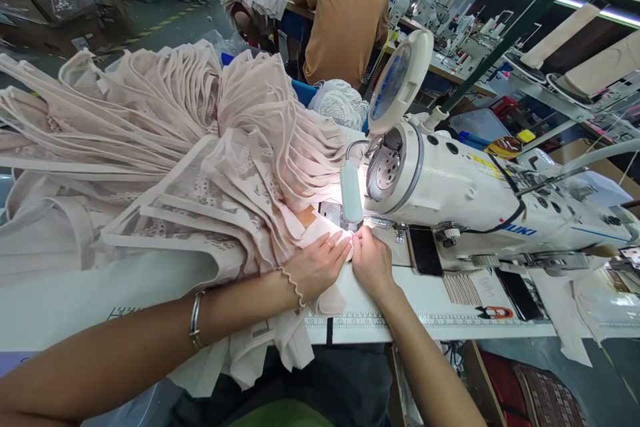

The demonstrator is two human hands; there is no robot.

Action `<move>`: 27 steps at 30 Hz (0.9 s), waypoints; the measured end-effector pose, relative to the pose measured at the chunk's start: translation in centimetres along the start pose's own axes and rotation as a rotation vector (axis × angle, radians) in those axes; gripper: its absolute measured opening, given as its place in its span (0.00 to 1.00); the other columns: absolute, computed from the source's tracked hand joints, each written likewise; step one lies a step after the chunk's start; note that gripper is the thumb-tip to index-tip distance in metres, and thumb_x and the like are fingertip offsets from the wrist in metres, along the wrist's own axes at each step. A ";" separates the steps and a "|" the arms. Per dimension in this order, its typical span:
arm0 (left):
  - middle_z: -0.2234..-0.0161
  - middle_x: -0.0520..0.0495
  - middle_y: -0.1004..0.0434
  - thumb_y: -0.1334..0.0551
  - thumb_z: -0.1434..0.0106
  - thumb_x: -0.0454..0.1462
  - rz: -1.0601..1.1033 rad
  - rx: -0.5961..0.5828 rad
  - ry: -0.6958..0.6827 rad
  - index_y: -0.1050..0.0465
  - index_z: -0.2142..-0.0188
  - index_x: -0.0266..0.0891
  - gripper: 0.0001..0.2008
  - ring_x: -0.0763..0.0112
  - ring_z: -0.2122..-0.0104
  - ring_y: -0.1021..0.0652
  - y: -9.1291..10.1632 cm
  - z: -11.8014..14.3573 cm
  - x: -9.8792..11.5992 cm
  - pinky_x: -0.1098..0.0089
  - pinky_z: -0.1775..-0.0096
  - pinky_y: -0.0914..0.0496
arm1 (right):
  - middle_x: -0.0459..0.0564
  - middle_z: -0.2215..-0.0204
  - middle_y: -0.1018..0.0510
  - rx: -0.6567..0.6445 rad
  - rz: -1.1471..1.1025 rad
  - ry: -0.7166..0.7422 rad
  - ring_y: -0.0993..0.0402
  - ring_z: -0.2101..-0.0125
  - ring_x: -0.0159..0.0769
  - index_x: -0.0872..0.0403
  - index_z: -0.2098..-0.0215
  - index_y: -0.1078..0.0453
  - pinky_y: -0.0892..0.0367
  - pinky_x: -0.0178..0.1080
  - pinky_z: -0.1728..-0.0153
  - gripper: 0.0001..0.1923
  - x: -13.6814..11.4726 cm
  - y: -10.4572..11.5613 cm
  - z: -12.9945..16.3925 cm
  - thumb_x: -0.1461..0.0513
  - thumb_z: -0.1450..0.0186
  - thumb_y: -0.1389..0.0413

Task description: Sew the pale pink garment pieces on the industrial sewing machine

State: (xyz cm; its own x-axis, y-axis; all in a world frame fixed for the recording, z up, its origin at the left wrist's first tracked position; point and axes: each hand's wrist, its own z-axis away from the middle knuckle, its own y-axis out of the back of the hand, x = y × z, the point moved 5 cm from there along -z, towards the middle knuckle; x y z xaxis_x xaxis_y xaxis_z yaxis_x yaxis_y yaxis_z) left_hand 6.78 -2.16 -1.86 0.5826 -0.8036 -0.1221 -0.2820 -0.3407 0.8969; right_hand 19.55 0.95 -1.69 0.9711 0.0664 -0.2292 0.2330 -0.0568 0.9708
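Observation:
At the needle area of a white sewing machine (pixel 450 173), my two hands meet over a pale pink fabric piece (pixel 320 228). My left hand (pixel 323 263) lies on the cloth with its fingers stretched out and close together, pressing it to the bed. With fingertips pinched, my right hand (pixel 373 259) grips the right edge of the same piece beside the needle. A small lamp (pixel 351 193) lights the spot and partly hides the needle and presser foot. Left of the machine, a big heap of pale pink lace garments (pixel 250 147) spreads over the table.
Orange-handled thread snips (pixel 495 312) and a dark phone (pixel 517 293) lie at the right on the table (pixel 370 320). A round magnifier (pixel 403 80) stands above the machine head. Beyond the heap sits a person in a brown shirt (pixel 347 17). Thread cones (pixel 560 33) stand at upper right.

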 end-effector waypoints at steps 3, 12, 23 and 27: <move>0.43 0.36 0.28 0.50 0.30 0.28 -0.007 -0.039 0.018 0.31 0.44 0.27 0.18 0.55 0.41 0.29 -0.2 -0.2 0.0 0.59 0.43 0.35 | 0.49 0.76 0.24 -0.004 -0.030 0.015 0.31 0.76 0.37 0.52 0.65 0.36 0.47 0.36 0.73 0.12 0.0 0.1 0.0 0.61 0.31 0.60; 0.41 0.31 0.31 0.50 0.30 0.29 0.062 -0.109 0.067 0.34 0.42 0.23 0.20 0.54 0.39 0.32 -1.0 -0.5 0.1 0.57 0.41 0.36 | 0.46 0.73 0.26 -0.155 -0.298 0.147 0.30 0.71 0.37 0.51 0.61 0.35 0.37 0.36 0.70 0.08 0.5 1.6 0.5 0.58 0.32 0.54; 0.46 0.32 0.28 0.52 0.30 0.28 0.153 0.018 0.110 0.35 0.45 0.24 0.17 0.57 0.41 0.31 -1.3 -0.8 -0.5 0.58 0.40 0.37 | 0.57 0.49 0.25 0.150 -0.157 0.518 0.32 0.48 0.43 0.54 0.42 0.34 0.34 0.50 0.45 0.18 0.3 1.5 1.8 0.62 0.29 0.53; 0.55 0.36 0.25 0.52 0.31 0.28 0.123 0.042 0.224 0.29 0.55 0.30 0.13 0.57 0.50 0.25 -0.1 -1.2 -1.8 0.55 0.46 0.33 | 0.58 0.54 0.24 0.197 0.003 0.492 0.31 0.52 0.45 0.57 0.47 0.28 0.32 0.48 0.48 0.17 -0.5 1.4 1.6 0.60 0.29 0.51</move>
State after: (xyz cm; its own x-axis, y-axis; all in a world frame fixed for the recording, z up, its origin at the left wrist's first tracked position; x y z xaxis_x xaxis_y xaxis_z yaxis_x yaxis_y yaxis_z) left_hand 6.65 -0.06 -1.17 0.6947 -0.7138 0.0885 -0.3899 -0.2704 0.8803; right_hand 19.46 -0.80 -0.28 0.8438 0.5231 -0.1199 0.2811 -0.2404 0.9291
